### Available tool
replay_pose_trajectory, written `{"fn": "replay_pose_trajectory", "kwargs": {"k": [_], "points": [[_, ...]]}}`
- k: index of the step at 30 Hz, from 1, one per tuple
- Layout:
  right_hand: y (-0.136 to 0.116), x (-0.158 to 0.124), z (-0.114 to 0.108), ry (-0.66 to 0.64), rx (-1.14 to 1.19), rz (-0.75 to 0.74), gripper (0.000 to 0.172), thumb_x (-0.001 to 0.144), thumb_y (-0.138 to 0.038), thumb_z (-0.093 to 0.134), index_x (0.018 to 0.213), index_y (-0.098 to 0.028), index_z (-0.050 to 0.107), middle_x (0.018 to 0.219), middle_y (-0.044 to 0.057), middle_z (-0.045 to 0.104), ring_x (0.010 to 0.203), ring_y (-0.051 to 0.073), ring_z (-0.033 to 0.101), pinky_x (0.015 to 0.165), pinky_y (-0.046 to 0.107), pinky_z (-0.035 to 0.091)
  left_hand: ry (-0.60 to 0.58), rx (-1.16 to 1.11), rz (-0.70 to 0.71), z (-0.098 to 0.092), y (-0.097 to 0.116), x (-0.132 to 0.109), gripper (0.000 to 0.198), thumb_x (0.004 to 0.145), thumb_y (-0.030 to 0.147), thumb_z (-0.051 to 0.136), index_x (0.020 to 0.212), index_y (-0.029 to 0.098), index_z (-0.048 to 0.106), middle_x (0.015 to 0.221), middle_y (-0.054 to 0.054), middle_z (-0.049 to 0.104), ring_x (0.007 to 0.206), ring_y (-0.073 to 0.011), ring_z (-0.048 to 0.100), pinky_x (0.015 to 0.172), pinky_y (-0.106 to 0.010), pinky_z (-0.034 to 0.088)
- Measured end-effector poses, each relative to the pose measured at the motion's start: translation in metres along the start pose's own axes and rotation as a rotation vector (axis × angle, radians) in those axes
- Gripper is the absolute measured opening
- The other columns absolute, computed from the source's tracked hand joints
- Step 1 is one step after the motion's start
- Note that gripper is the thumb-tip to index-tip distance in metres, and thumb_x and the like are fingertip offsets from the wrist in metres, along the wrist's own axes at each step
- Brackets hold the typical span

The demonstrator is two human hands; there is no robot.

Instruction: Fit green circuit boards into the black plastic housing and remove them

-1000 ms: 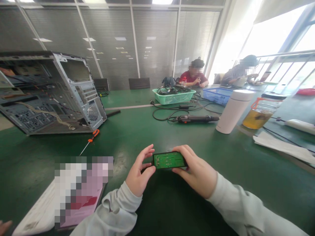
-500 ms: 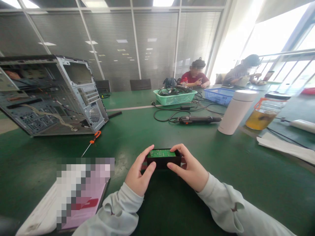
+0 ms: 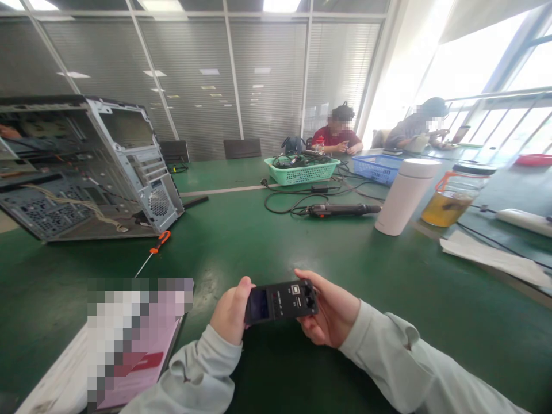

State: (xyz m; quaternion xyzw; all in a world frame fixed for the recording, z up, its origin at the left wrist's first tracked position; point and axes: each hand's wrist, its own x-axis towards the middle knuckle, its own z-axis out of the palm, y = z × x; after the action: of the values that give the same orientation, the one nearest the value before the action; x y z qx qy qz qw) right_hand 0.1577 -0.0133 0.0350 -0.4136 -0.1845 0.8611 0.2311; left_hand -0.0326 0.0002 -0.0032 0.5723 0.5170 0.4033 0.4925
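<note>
A small black electronic device with a dark screen at its left and white-marked ports at its right is held above the green table, its face towards me. My left hand grips its left end, thumb on the front edge and the other fingers hidden behind. At the right end, my right hand holds the device with a finger along the top corner and curled fingers at the lower edge. An orange-handled screwdriver lies beyond my left hand.
An opened computer case stands at the left, with pixelated papers before it. Farther back are a green basket of cables, a blue basket, and a corded black electric screwdriver. A white bottle and a jar stand right.
The device has been turned over: its green circuit board faced up before, and now the side with screen and ports shows. Both hands have shifted their hold. The view has swung slightly right.
</note>
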Motion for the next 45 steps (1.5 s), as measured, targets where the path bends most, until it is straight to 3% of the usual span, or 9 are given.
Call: {"fn": "replay_pose_trajectory", "kwargs": {"k": [2,6,9,11,16,20,36,41,45], "points": [[-0.001,-0.001,0.000,0.050,-0.012,-0.083,0.061,0.100,-0.055,0.006,0.080,-0.012,0.044,0.056,0.005,0.048,0.040,0.014,0.051,0.032,0.014,0.042,0.022,0.061,0.042,0.002,0.004,0.000,0.056,0.079,0.063,0.033,0.056,0.018,0.059,0.040,0.000,0.050,0.039,-0.0156,0.047,0.043,-0.027,0.036],[0.000,0.001,-0.003,0.089,-0.095,-0.344,0.036,0.101,-0.049,0.028,0.115,-0.017,0.037,0.085,0.007,0.052,0.057,0.017,0.060,0.043,0.016,0.049,0.079,0.065,0.158,0.010,0.012,-0.001,0.036,0.078,0.050,0.047,0.090,0.018,0.059,0.075,-0.004,0.064,0.061,-0.0181,0.057,0.047,-0.025,0.041],[0.004,0.006,-0.013,0.095,-0.311,-0.614,0.069,0.081,-0.048,0.064,0.131,-0.025,0.023,0.103,0.007,0.048,0.074,0.019,0.060,0.053,0.020,0.052,0.064,0.131,0.287,0.014,0.014,-0.005,0.035,0.073,0.037,0.058,0.103,0.020,0.053,0.093,-0.006,0.061,0.079,-0.0202,0.059,0.058,-0.026,0.046],[0.006,0.009,-0.021,0.137,-0.532,-0.820,0.083,0.071,-0.046,0.073,0.133,-0.021,0.023,0.099,0.006,0.048,0.079,0.019,0.056,0.060,0.024,0.052,0.033,0.242,0.375,0.015,0.013,-0.007,0.037,0.067,0.029,0.064,0.102,0.021,0.053,0.097,-0.006,0.060,0.086,-0.0215,0.058,0.069,-0.030,0.047],[0.003,0.005,-0.032,0.087,-1.003,-1.154,0.063,0.073,-0.044,0.074,0.119,-0.015,0.045,0.100,0.006,0.048,0.084,0.018,0.050,0.072,0.023,0.044,0.038,0.351,0.528,0.013,0.009,-0.007,0.030,0.067,0.020,0.062,0.095,0.022,0.052,0.100,-0.005,0.059,0.094,-0.0224,0.057,0.076,-0.034,0.048],[0.000,0.000,-0.028,0.158,-1.053,-1.168,0.046,0.075,-0.043,0.073,0.102,-0.014,0.050,0.090,0.004,0.050,0.079,0.017,0.049,0.064,0.021,0.041,0.059,0.306,0.526,0.012,0.010,-0.006,0.029,0.067,0.022,0.063,0.094,0.022,0.052,0.101,-0.005,0.060,0.094,-0.0220,0.058,0.077,-0.035,0.049],[-0.001,0.002,-0.027,0.166,-0.971,-1.072,0.040,0.074,-0.046,0.070,0.085,-0.011,0.053,0.074,0.001,0.050,0.064,0.013,0.044,0.057,0.020,0.036,-0.080,-0.160,0.199,0.010,0.014,-0.001,0.023,0.073,0.038,0.063,0.079,0.016,0.059,0.083,-0.005,0.068,0.080,-0.0186,0.062,0.073,-0.029,0.048],[-0.001,0.000,-0.025,0.170,-0.963,-0.856,0.046,0.072,-0.053,0.067,0.082,-0.010,0.053,0.070,0.003,0.051,0.061,0.013,0.047,0.053,0.019,0.040,-0.025,-0.134,0.148,0.014,0.014,-0.006,0.020,0.076,0.037,0.056,0.073,0.018,0.051,0.066,0.001,0.063,0.058,-0.0123,0.055,0.056,-0.022,0.042],[0.001,0.000,-0.024,0.110,-0.855,-0.685,0.058,0.070,-0.060,0.063,0.096,-0.009,0.053,0.067,0.002,0.049,0.051,0.011,0.045,0.037,0.014,0.038,-0.067,-0.034,0.114,0.012,0.013,-0.006,0.023,0.079,0.031,0.045,0.094,0.018,0.056,0.061,0.003,0.058,0.050,-0.0123,0.049,0.047,-0.022,0.038]]}}
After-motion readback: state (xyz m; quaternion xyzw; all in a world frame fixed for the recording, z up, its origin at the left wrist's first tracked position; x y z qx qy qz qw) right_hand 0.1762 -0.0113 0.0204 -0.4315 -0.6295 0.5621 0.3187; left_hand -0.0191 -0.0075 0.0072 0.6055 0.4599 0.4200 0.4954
